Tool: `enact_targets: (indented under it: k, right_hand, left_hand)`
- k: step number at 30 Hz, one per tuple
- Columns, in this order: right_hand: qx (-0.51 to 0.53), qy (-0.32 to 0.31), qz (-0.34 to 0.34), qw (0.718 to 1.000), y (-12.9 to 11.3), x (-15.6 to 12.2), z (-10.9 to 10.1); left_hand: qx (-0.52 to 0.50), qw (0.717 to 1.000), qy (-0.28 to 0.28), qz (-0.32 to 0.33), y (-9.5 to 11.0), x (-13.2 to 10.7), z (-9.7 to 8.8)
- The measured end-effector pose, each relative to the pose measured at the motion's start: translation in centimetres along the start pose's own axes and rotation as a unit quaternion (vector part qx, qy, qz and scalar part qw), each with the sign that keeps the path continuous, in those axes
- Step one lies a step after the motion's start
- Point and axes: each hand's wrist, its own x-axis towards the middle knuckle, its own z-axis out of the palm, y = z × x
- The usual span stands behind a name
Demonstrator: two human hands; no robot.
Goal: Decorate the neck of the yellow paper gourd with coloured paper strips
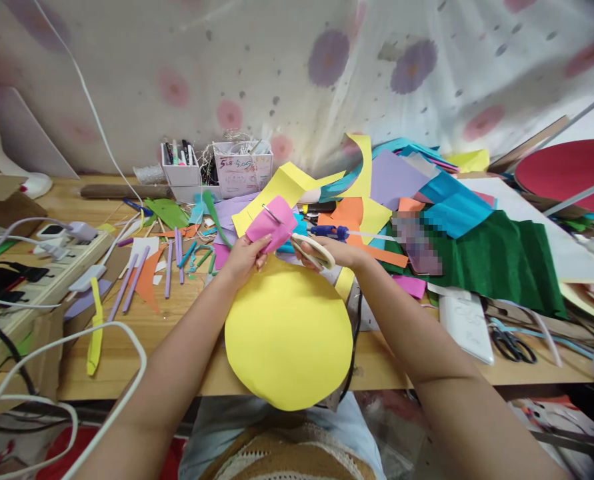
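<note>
My left hand point(245, 258) pinches a small pink paper piece point(273, 225) and holds it up above the desk. My right hand point(331, 254) grips cream-handled scissors point(311, 251); their blades reach into the pink piece, and the metal tip shows near its upper left edge. Below both hands a large yellow paper disc point(289, 335) lies flat and hangs over the desk's front edge.
A wooden desk point(141, 333) carries heaps of coloured paper point(401, 180), green felt point(501, 260), purple sticks point(137, 273), a pen holder point(179, 167), a power strip with cables point(51, 260), black scissors point(514, 347) and a white remote point(467, 323). A floral curtain hangs behind.
</note>
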Motion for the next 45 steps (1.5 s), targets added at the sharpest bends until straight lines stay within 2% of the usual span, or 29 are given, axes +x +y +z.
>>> enact_targets:
  k: [6,11,16,19,21,23,25,27,32,34,36,37,39,40,42,43,45]
  right_hand:
    - [0.038,-0.009,-0.040,0.998,-0.1,0.2,0.0]
    - [0.040,0.003,-0.032,0.999,0.3,0.7,0.1]
    - [0.051,0.047,-0.017,0.997,0.2,1.2,0.3]
    - [-0.009,0.096,0.008,0.995,0.1,1.6,0.1]
    - [-0.111,0.152,0.046,0.981,0.0,2.1,0.0]
    - [-0.234,0.196,0.098,0.947,0.1,2.5,0.2]
    - [-0.331,0.210,0.146,0.908,0.4,2.7,0.7]
    - [-0.379,0.208,0.173,0.885,0.6,2.9,1.2]
    - [-0.420,0.228,0.183,0.859,0.6,2.4,1.7]
    - [-0.400,0.277,0.122,0.865,0.1,2.2,1.6]
    - [-0.337,0.310,0.007,0.889,-0.6,2.0,1.6]
    - [-0.297,0.304,-0.054,0.904,-1.0,2.0,1.6]
    - [-0.227,0.248,-0.146,0.930,-1.5,2.1,1.8]
    - [-0.204,0.216,-0.164,0.941,-1.7,2.3,2.0]
    - [-0.180,0.189,-0.150,0.954,-1.9,2.8,2.1]
    - [-0.173,0.202,-0.126,0.956,-1.8,3.1,2.1]
    - [-0.153,0.269,-0.075,0.948,-1.4,3.5,2.0]
  left_hand:
    - [-0.009,1.000,0.007,-0.010,0.6,-0.2,0.0]
    - [-0.009,1.000,0.017,-0.013,0.8,-0.3,-0.1]
    - [-0.018,0.999,0.024,-0.020,0.9,0.1,-0.7]
    - [-0.023,0.997,0.065,-0.017,1.2,0.5,-1.5]
    - [-0.034,0.992,0.118,0.000,1.6,0.8,-2.1]
    - [-0.051,0.983,0.172,0.025,2.1,1.0,-2.6]
    - [-0.060,0.976,0.205,0.048,2.4,1.1,-3.0]
    - [-0.054,0.976,0.204,0.058,2.5,1.1,-3.0]
    - [0.027,0.990,0.135,0.028,1.8,0.9,-2.6]
    - [0.082,0.990,0.112,0.004,1.6,0.7,-2.3]
    - [0.151,0.985,0.077,-0.009,1.5,0.4,-1.9]
    - [0.186,0.981,0.057,-0.002,1.5,0.2,-1.7]
    - [0.246,0.968,0.022,0.033,1.4,-0.3,-1.2]
    - [0.269,0.962,0.012,0.053,1.3,-0.5,-1.0]
    - [0.294,0.953,0.005,0.079,1.1,-0.6,-0.7]
    - [0.292,0.953,0.010,0.082,1.0,-0.6,-0.6]
    - [0.243,0.966,0.048,0.073,1.1,-0.3,-0.5]
